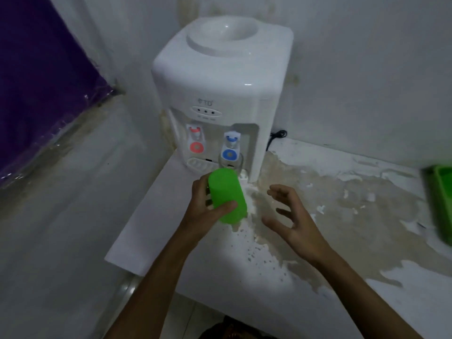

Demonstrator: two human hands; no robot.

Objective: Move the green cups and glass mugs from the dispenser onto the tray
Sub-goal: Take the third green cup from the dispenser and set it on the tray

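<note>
My left hand [204, 206] grips a green plastic cup [226, 192], held upside down and tilted just in front of the white water dispenser [220, 77]. A clear glass mug [231, 165] stands under the blue tap on the dispenser's drip tray, partly hidden behind the green cup. To the right of the cup my right hand [291, 216] hovers with fingers spread and nothing in it. The green tray [440, 201] shows only partly at the far right edge of the counter.
The dispenser stands in the corner on a white counter [330, 192] with worn, stained patches. A black power cord [276, 135] lies behind the dispenser on the right. The counter's left edge drops to the floor; a purple plastic-covered surface [36, 69] is at far left.
</note>
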